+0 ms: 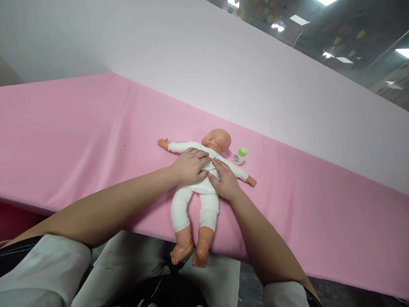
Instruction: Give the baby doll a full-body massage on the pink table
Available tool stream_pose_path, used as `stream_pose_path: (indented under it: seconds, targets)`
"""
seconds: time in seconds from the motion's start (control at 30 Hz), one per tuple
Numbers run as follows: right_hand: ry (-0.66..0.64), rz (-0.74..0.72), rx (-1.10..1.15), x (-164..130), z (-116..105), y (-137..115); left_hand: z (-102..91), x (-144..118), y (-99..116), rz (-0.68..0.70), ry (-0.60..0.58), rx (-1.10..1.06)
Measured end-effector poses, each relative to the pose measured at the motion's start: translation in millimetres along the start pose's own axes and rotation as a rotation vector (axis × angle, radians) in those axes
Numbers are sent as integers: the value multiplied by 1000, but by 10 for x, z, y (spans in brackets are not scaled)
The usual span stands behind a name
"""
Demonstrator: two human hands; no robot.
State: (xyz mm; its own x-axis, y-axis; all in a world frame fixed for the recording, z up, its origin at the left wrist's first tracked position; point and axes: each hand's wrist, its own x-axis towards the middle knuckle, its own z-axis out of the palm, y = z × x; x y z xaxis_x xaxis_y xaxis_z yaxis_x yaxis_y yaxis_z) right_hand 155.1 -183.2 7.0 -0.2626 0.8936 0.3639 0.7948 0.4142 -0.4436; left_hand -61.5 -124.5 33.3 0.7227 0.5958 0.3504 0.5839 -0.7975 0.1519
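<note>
Lying face down on the pink sheet (79,128), the baby doll (198,187) runs head-far to feet-near, feet over the near edge. Left hand (191,166) and right hand (225,181) press flat on its back, fingers spread, gripping nothing; a green-capped bottle (239,156) sits just right of its head.

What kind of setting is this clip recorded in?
Probably an indoor infant-care training room: a baby doll lies on a pink-sheeted bed, a small green-capped bottle beside it, under panel ceiling lights.
</note>
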Motion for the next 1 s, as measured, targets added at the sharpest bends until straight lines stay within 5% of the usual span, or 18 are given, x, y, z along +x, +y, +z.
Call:
stream_pose_path:
  seconds: [1.0]
  targets:
    - [-87, 121, 58, 152, 1, 123, 122, 83, -171, -75, -76, -117]
